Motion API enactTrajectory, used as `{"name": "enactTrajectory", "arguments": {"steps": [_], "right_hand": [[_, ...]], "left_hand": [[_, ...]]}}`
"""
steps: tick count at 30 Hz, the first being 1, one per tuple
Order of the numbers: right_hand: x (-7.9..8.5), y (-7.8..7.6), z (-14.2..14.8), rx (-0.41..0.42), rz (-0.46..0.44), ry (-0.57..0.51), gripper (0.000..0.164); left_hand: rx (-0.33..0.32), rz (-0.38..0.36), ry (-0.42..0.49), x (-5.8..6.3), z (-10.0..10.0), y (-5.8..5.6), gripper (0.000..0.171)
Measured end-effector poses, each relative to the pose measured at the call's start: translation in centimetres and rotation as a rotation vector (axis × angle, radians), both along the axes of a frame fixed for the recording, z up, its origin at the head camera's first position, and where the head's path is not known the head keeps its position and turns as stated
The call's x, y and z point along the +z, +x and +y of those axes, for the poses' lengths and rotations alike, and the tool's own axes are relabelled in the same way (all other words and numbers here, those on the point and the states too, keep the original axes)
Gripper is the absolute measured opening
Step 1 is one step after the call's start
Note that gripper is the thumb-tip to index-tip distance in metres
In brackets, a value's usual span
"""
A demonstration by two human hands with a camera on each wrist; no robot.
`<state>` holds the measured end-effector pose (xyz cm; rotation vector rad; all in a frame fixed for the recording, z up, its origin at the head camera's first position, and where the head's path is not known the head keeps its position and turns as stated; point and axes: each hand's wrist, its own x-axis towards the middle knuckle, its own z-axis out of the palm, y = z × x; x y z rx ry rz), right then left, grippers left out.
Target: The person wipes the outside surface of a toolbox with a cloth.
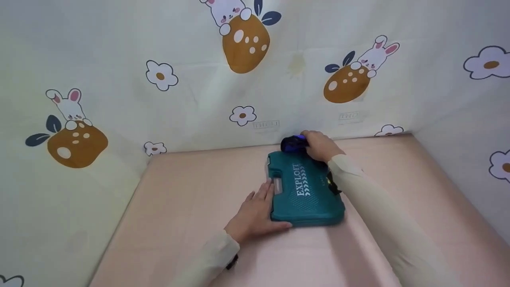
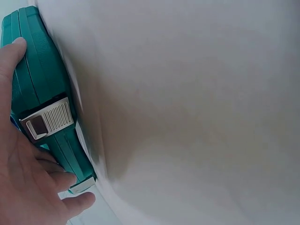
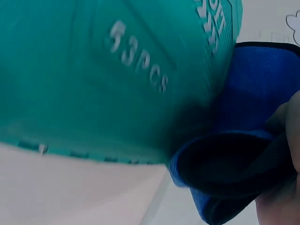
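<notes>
A green plastic tool case (image 1: pixel 306 209), lettered EXPLOIT, lies closed on the pink surface with its handle side facing left. My left hand (image 1: pixel 255 217) presses against that side, fingers extended near the handle and thumb along the near end. The left wrist view shows the thumb on the case wall and a silver latch (image 2: pixel 49 119) beside the fingers. At the far end of the case my right hand (image 1: pixel 320 147) grips a folded blue cloth (image 3: pixel 262 84) with black edging. The cloth touches the lid near the raised "53PCS" mark (image 3: pixel 138 56).
The pink surface (image 1: pixel 199 191) extends to both sides of the case. Behind it stands a pale fabric wall (image 1: pixel 191 107) printed with rabbits and flowers, and similar fabric closes off the left and right. A black strap (image 1: pixel 334 185) shows by the right sleeve.
</notes>
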<state>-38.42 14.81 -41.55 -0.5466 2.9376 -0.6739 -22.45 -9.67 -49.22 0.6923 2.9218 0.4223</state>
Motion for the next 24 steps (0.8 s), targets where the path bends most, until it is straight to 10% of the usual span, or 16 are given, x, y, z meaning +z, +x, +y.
{"name": "enactTrajectory", "arguments": {"steps": [24], "right_hand": [[-0.4, -0.7, -3.6, 0.034, 0.001, 0.125, 0.034]], "left_hand": [[0.001, -0.022, -0.018, 0.4, -0.1, 0.2, 0.129]]}}
